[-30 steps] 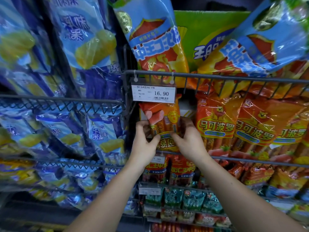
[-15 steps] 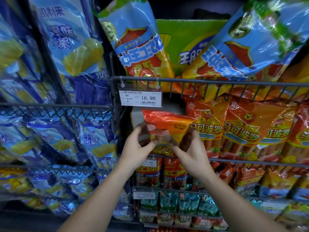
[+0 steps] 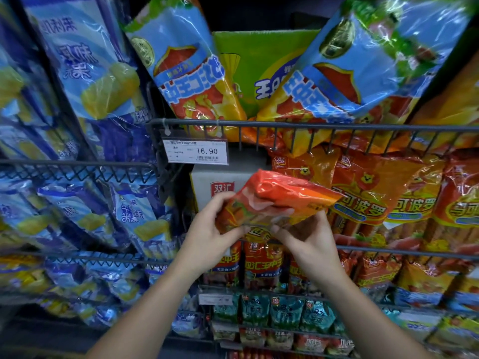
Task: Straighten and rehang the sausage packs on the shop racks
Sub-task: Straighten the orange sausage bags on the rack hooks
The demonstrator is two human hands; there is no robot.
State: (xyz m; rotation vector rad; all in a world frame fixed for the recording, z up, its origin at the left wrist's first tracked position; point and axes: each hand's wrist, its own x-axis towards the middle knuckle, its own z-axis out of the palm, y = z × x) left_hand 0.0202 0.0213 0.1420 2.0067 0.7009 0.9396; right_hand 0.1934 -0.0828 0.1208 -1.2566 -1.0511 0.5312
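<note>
My left hand (image 3: pixel 207 235) and right hand (image 3: pixel 309 242) pinch the orange sausage pack (image 3: pixel 274 199) from below; its long axis lies sideways, tilted up rightward.

left hand (image 3: pixel 207 237): bare | right hand (image 3: pixel 308 242): bare | forearms (image 3: pixel 145 307): bare to frame edge

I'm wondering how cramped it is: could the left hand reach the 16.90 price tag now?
Probably yes: the price tag hangs unblocked just above the left hand, though that hand grips the orange pack.
</note>
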